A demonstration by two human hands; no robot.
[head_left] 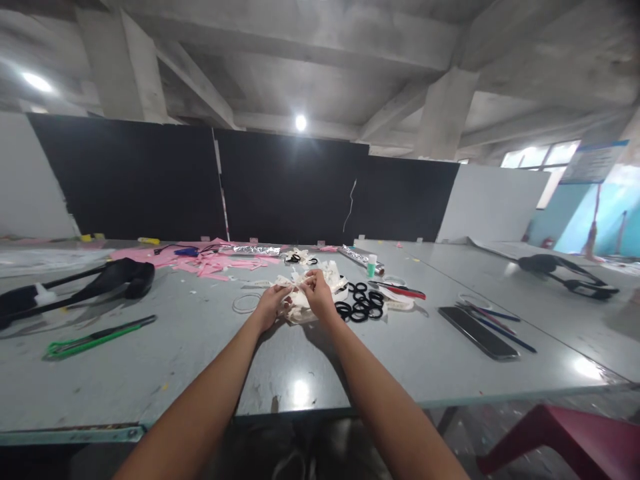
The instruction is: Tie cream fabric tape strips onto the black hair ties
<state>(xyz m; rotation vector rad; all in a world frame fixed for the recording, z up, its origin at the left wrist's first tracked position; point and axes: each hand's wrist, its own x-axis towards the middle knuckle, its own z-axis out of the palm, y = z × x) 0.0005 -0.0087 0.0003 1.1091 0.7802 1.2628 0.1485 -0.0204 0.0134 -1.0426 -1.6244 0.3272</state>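
Note:
My left hand (271,304) and my right hand (318,293) meet over a loose pile of crumpled white material (300,313), paper or cloth, I cannot tell which. The fingers of each hand are closed in a pinch on a thin white piece (299,279) of it, held just above the pile. Right beside my right hand lie several black rings (360,303), like hair ties. A clear ring-shaped coil (245,304) is on the table left of my left hand.
A green utility knife (100,337) lies at left, near a black strapped headset (120,280). Pink scraps (205,261) and foil rolls (253,251) lie behind. To the right are a glue stick (371,266), a red-and-black tool (400,290), a phone (477,331) and pens (505,332).

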